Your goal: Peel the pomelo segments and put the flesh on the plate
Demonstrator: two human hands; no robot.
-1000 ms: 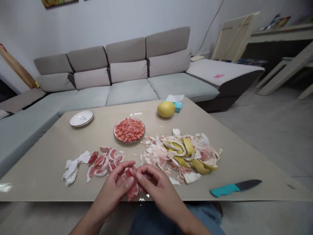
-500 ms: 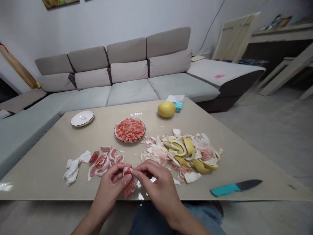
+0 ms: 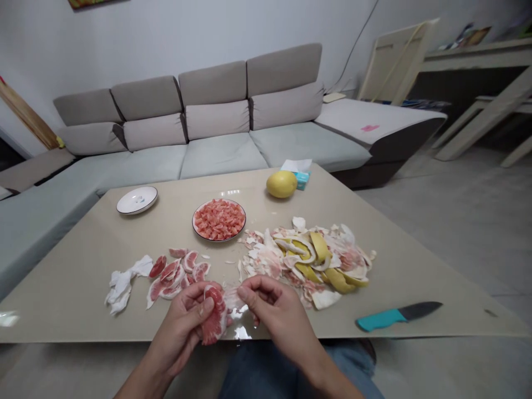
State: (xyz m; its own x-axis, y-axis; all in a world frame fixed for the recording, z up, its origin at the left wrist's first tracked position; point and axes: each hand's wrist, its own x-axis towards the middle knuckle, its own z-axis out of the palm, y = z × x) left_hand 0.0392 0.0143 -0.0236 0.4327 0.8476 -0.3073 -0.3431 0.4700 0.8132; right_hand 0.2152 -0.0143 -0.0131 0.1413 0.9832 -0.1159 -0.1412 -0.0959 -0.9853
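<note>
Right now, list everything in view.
Held citrus segment: 1, pink, near centre
Filmy membrane: 1, whitish, beside segment
Loose citrus segments: several, pink, near left
Crumpled sheet: 1, white, left
Round plate: 1, white, table centre
Fruit chunks: many, pinkish, on plate
Second round plate: 1, white, far left
Whole oval fruit: 1, yellow, far side
Tissue pack: 1, blue, behind fruit
Peel heap: 1, yellow-white, right
Knife: 1, turquoise handle, near right
Glossy table: 1, beige, foreground
Cushioned sofa: 1, grey, behind
Chair: 1, cream, back right
Desk: 1, pale, far right
Left hand: 1, bare, on segment
Right hand: 1, bare, on membrane
Denim trousers: 1, blue, below
</note>
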